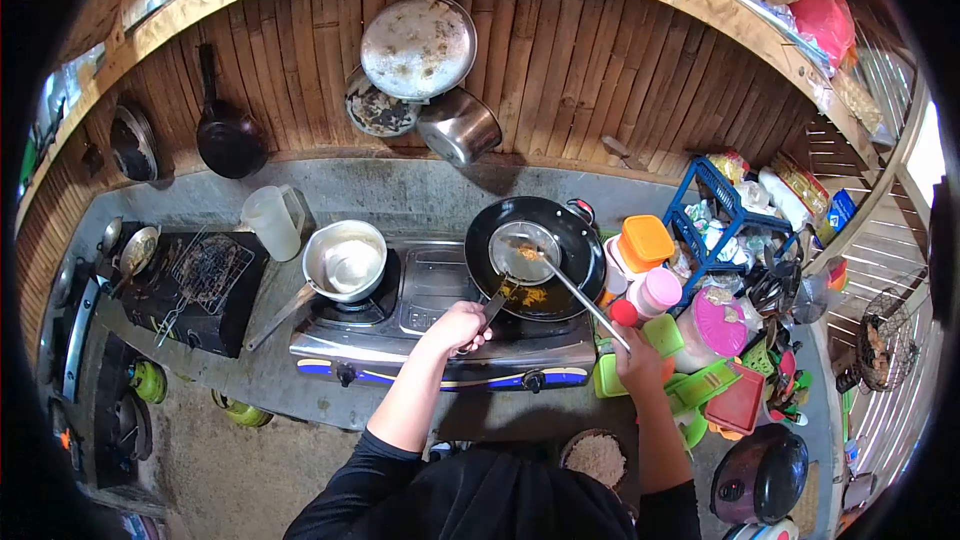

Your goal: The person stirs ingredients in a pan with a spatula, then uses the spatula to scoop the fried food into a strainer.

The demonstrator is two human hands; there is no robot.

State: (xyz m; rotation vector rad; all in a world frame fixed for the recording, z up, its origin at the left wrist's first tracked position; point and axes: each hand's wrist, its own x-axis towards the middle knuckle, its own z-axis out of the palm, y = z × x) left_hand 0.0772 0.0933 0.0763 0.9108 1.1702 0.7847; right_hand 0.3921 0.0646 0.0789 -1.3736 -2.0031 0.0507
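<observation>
A black wok [580, 285] sits over the right side of the stove, with orange-brown bits of food [535, 296] in its lower part. My left hand [462, 327] is closed around the black handle [494, 308] at the wok's near-left rim. In my right hand [640, 360] is the long metal handle of a round strainer [520, 240]. The strainer's bowl is inside the wok, towards its far-left side, and holds a few orange bits. To the left, a metal saucepan [345, 260] with a pale inside rests on the other burner.
The two-burner stove [440, 365] stands on a grey counter. Plastic tubs and lids [650, 240] crowd its right side, beside a blue rack [715, 190]. At left are a plastic jug [272, 223] and a wire grill [212, 270]. A rice cooker [760, 475] stands lower right.
</observation>
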